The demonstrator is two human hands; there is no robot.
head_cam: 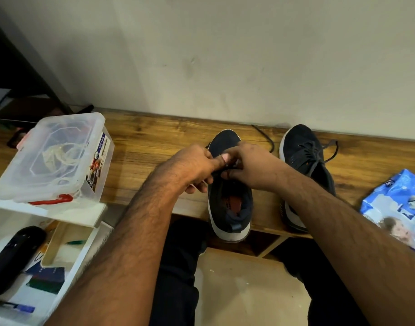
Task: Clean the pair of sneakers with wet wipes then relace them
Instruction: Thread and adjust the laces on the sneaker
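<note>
The near sneaker (228, 189) lay toe-away; both hands — left hand (194, 167), right hand (251, 167) — pinched its lace (dark) (226, 171) directly over the eyelets.

Clear lidded box (53, 156) (cords inside, perhaps) on white shelf (93, 214).

A wooden bench (154, 137) runs along a plain off-white wall (225, 55), above a beige floor (244, 290).
</note>
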